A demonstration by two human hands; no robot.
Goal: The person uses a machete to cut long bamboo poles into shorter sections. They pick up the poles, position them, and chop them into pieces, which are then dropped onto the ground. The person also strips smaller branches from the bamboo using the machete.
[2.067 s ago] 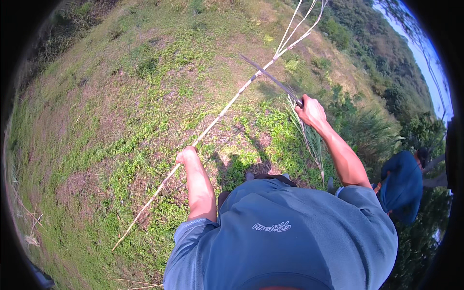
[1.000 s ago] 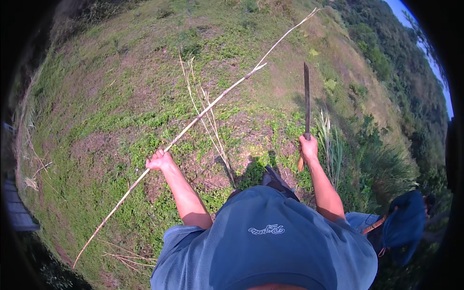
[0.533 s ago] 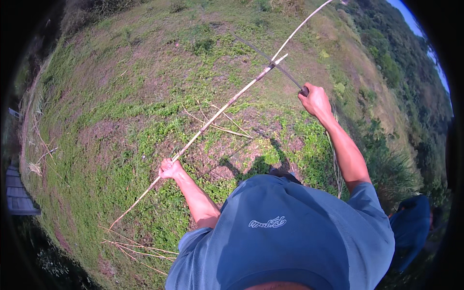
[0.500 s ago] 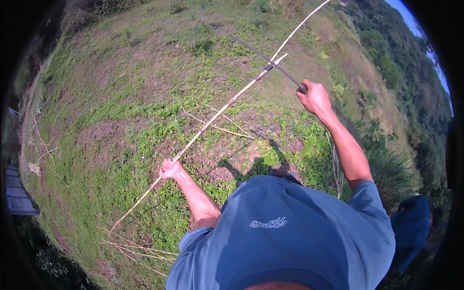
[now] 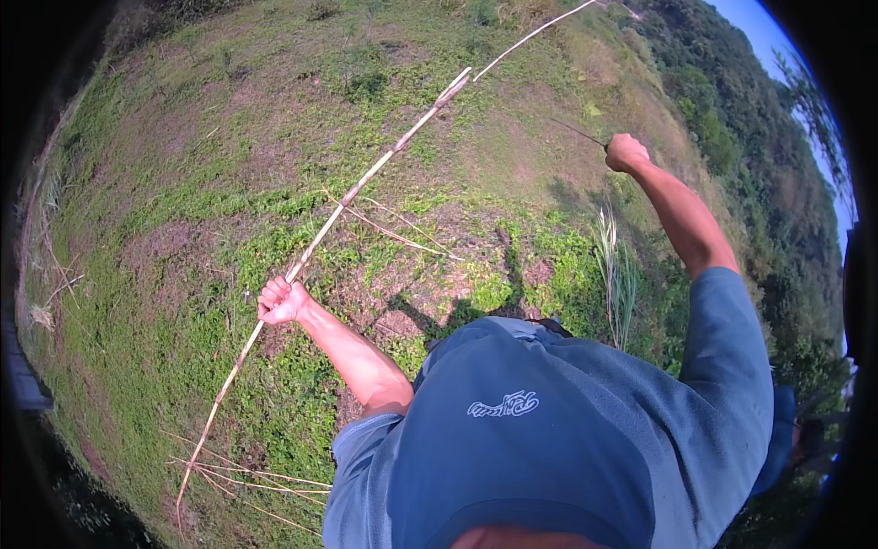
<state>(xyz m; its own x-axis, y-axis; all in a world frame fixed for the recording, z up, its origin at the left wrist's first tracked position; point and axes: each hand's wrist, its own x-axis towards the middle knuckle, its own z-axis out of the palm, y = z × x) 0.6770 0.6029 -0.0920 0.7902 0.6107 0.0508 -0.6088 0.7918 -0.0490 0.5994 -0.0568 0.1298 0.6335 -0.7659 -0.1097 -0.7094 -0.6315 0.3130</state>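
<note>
My left hand [image 5: 283, 300] is wrapped around a long pale cane stalk [image 5: 375, 171], gripping it below its middle. The stalk slants from the lower left up to a blunt end at the upper middle. A thinner length of cane [image 5: 530, 37] lies just past that end, with a small gap between them. Out to the right, my right hand [image 5: 626, 153] is closed on the dark handle of a machete. Its thin blade [image 5: 578, 132] points left, apart from the stalk, and is seen nearly edge-on.
Several thin dry stalks [image 5: 265, 482] lie on the grass at the lower left. More dry stems [image 5: 402, 240] lie ahead of me. A tuft of tall grass [image 5: 617, 284] grows at my right. Trees [image 5: 732, 156] cover the slope at the far right.
My right hand has swung the machete up and right, off the stalk. The cane's thin upper length has parted from the held stalk. My left hand has shifted slightly left.
</note>
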